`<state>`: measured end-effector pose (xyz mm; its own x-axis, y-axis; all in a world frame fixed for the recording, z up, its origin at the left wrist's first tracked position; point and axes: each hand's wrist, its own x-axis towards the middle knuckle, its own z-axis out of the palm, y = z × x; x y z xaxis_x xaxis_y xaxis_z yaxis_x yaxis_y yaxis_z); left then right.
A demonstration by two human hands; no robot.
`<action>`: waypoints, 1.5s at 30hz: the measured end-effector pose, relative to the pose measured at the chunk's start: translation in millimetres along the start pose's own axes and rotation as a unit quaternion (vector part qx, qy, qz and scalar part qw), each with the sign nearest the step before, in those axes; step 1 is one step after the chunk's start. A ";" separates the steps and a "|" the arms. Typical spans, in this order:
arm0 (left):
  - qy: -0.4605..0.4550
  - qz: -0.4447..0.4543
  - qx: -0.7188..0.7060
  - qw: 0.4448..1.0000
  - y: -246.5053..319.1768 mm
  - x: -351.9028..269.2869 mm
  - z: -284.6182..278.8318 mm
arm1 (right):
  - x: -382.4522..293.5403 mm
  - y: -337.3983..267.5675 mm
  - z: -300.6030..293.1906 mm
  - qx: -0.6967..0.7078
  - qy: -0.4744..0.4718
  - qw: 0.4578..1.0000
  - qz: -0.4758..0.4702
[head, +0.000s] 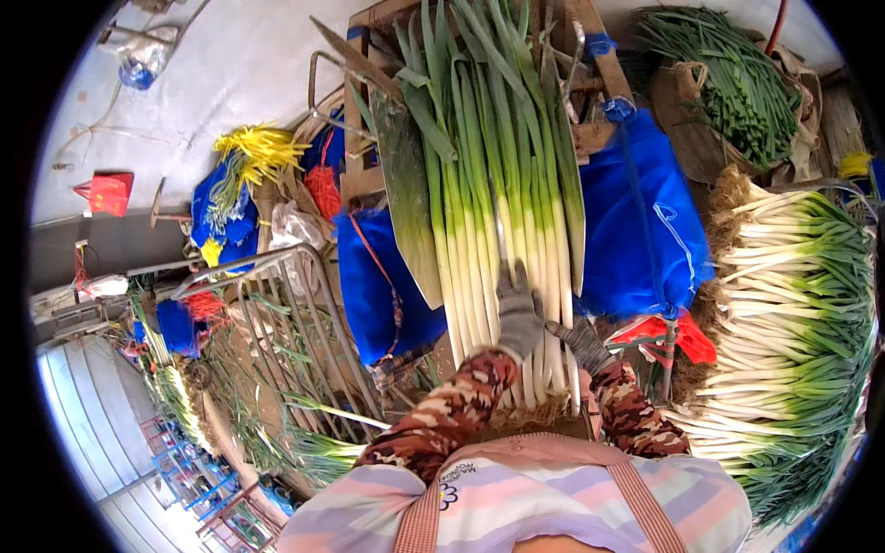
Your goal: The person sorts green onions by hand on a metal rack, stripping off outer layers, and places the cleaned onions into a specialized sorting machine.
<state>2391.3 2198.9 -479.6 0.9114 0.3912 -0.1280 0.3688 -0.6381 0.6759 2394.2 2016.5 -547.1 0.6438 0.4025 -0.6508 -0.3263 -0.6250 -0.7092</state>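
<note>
Long leeks or large green onions (470, 228) lie lengthwise before me in a metal-sided trough (408, 207), their leaves pointing away and their roots close to my apron. My left hand (520, 314), in a grey glove, rests on the white stalks with its fingers pointing up along them. Whether it grips any stalk cannot be told. At the right edge of the bundle, my right hand (581, 342), in a dark striped glove, touches or nears the outer stalks with fingers spread toward the left. Both forearms wear camouflage sleeves.
Blue cloths (639, 221) hang on both sides of the wooden frame (608, 62). A large pile of leeks (781, 276) lies at right, below a sack of cut green leaves (740, 97). A metal rail rack (318, 297) stands at left, near yellow ties (259, 152) and red ties (323, 193).
</note>
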 end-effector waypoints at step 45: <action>-0.190 -0.371 -0.213 0.884 0.0 -104.7 -43.9 | -36.4 -25.4 -1.4 0.028 -0.013 0.996 0.085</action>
<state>2287.9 2187.1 -434.4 0.4730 0.2950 -0.8302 0.8622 0.0391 0.5051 2380.0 2016.8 -505.0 0.5584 0.3116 -0.7688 -0.4672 -0.6477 -0.6019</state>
